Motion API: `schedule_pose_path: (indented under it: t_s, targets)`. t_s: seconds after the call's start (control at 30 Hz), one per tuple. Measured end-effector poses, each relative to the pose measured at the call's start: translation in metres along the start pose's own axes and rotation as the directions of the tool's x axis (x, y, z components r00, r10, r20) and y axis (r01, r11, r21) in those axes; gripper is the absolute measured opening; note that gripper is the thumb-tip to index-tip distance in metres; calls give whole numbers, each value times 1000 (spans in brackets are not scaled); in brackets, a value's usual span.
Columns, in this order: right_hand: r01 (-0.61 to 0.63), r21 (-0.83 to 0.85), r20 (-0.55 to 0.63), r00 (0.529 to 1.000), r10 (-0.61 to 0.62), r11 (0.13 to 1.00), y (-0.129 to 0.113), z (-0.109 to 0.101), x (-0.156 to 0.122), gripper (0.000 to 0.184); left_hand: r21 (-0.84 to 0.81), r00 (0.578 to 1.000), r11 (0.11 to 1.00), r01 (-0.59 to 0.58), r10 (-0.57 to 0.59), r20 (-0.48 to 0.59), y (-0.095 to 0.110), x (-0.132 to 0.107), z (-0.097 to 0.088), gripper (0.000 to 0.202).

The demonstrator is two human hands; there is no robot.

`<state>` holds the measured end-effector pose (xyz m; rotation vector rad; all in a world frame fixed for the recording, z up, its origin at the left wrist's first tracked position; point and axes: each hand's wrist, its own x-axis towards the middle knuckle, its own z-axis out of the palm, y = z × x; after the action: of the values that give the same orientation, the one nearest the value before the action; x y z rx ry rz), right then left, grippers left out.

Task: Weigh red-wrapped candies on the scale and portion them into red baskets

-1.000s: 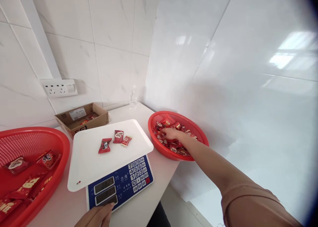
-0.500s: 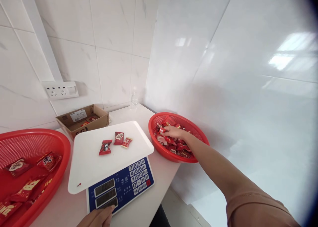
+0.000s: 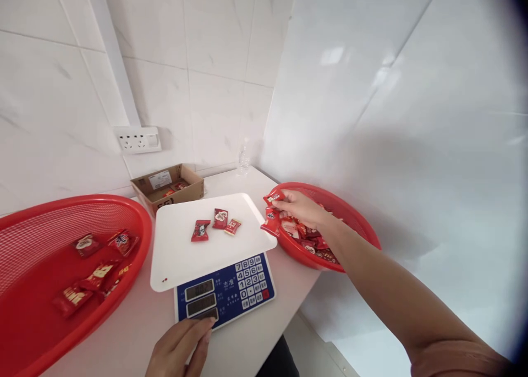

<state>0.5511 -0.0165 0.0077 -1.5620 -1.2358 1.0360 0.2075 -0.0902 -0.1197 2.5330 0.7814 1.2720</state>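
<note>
My right hand [image 3: 303, 207] is closed on two small red candy packets [image 3: 271, 220], one hanging below the other. It is over the left rim of the right red basket [image 3: 350, 209], by the corner of the scale's white tray [image 3: 173, 256]. Three wrapped candies lie apart on that tray: a dark red one [image 3: 201, 231], another red one [image 3: 220, 218] and a smaller red and cream one [image 3: 233, 227]. My left hand [image 3: 179, 347] rests its fingertips on the front edge of the blue digital scale [image 3: 229, 289], near the lowest display. Its fingers are loosely bent and hold nothing.
On the left stands a large red basket [image 3: 142, 239] with several red packets inside. Behind the tray is a cardboard box [image 3: 192, 187] with a few packets in it. A clear plastic bottle [image 3: 244, 159] stands in the back corner, and tiled walls enclose the table [image 3: 289, 283].
My right hand has lifted out of the right basket with candy packets and moved to its left rim. My left hand stays at the scale's front. The view has shifted left.
</note>
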Motion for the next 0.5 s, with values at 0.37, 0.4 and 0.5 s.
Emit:
schedule_pose_path:
  t_s: [0.37,0.4,0.5]
  targets:
    - [-34,57,265,964,17,998,-11,105,7,9,-19,1000,1000,5,-5,-6,9,4,-4,21]
    - [-27,45,266,964,14,999,-11,106,7,11,-28,1000,1000,7,-7,-10,9,4,-4,21]
    - [36,-52,216,976,-24,998,-11,100,7,18,-48,999,999,18,-19,-28,11,6,-5,20]
